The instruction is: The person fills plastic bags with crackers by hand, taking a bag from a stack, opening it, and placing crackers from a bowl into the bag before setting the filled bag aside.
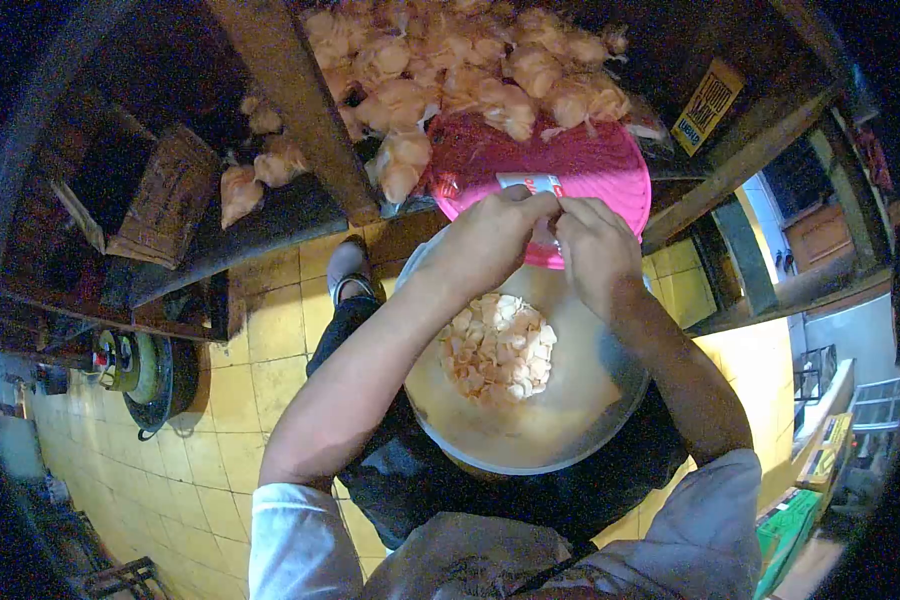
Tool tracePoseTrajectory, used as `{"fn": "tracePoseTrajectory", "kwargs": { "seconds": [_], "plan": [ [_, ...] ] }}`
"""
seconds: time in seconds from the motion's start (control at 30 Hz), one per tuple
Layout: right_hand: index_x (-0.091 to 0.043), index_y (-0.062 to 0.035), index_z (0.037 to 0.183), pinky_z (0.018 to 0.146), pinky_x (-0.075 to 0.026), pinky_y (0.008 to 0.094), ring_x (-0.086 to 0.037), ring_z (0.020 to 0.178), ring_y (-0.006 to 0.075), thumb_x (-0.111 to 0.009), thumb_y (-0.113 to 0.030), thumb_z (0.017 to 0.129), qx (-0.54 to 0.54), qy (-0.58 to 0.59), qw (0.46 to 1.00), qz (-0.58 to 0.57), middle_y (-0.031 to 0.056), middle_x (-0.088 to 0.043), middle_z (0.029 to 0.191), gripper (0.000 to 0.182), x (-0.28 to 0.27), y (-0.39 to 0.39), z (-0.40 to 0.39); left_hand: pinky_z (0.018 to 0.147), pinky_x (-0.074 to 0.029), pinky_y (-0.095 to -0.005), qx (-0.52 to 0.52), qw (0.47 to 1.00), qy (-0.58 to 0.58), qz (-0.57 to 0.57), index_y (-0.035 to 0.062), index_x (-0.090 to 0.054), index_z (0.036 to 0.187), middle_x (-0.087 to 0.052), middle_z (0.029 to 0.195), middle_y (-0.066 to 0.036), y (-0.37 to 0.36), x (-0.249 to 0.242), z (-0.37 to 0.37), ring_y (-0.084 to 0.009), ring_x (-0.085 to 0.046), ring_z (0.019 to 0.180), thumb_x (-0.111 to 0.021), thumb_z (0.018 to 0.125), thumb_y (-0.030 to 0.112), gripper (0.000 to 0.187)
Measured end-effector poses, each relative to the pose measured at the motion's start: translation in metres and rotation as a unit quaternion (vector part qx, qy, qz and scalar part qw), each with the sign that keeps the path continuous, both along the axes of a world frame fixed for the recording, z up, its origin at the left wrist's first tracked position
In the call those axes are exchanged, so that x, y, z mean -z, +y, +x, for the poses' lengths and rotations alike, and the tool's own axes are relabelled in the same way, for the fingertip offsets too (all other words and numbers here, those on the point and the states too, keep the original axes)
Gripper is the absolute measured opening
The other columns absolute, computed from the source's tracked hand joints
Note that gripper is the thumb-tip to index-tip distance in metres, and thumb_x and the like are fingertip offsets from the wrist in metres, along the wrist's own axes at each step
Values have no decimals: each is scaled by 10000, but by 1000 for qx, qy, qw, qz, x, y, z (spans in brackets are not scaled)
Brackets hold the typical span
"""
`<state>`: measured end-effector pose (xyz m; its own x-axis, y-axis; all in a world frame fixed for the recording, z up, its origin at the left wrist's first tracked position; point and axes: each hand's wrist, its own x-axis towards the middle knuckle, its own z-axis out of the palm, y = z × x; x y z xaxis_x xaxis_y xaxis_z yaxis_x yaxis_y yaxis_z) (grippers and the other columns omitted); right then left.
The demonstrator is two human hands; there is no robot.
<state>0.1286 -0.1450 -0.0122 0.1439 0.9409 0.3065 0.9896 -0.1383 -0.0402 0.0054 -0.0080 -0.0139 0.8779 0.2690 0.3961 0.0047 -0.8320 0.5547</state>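
My left hand (500, 225) and my right hand (595, 240) meet over the far rim of a large bowl. Their fingers are pinched together at a small plastic bag (532, 183) with red and white print, whose lower part hangs between them. Pale, thin chips (500, 348) lie in a heap in the bowl (530, 450), which rests on my lap. Behind the hands a bright pink tray (610, 160) leans at the edge of the wooden shelf. What exactly each fingertip grips is partly hidden.
Many filled, knotted plastic bags (450, 65) are piled on the wooden shelf beyond the tray. A cardboard box (165, 195) stands at left, another carton (708, 105) at right. A dark pan (165, 385) is on the tiled floor, and a green box (788, 535) lies at lower right.
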Motion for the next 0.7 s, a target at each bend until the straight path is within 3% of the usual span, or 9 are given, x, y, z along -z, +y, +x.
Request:
{"fn": "tracePoseTrajectory", "kwargs": {
  "seconds": [0.07, 0.27, 0.4, 0.47, 0.7],
  "plan": [
    [-657, -41, 945, 849, -492, 394, -595, 1018, 287, -568, -116, 807, 22, 3, 996, 81, 115, -628, 1060, 181, 4, 1, 3, 756, -518, -460, 24, 999, -48, 7, 45, -635, 989, -639, 937, -208, 0, 1, -1, -401, -631, 885, -587, 775, -29, 231],
    [-652, -16, 932, 846, -501, 410, -608, 949, 326, -614, -81, 825, 6, 126, 982, 137, 125, -630, 979, 131, -2, 1, 7, 785, -533, -410, 51, 998, -35, 29, 49, -693, 939, -640, 955, -163, -2, -4, -4, -338, -632, 883, -592, 763, -25, 216],
    [-651, -2, 929, 856, -501, 416, -605, 963, 330, -597, -63, 831, 5, 152, 981, 121, 139, -627, 981, 128, 3, -1, 12, 791, -541, -395, 51, 993, -72, 84, 63, -691, 962, -630, 953, -147, -9, 7, 2, -327, -637, 886, -605, 765, -2, 224],
    [-647, 0, 952, 850, -502, 420, -603, 968, 338, -587, -60, 828, 10, 149, 983, 110, 148, -622, 995, 150, 4, -2, 14, 759, -555, -393, 5, 993, -31, 114, 60, -682, 976, -614, 964, -140, -11, 17, 8, -325, -647, 868, -629, 770, 39, 214],
    [-632, 17, 996, 863, -498, 432, -597, 994, 355, -555, -48, 825, 3, 168, 984, 54, 167, -611, 1034, 199, -4, -6, 11, 718, -564, -424, -1, 997, -1, 72, 11, -668, 971, -603, 1012, -153, -18, 6, 7, -322, -662, 824, -598, 800, 59, 191]
  ]
}}
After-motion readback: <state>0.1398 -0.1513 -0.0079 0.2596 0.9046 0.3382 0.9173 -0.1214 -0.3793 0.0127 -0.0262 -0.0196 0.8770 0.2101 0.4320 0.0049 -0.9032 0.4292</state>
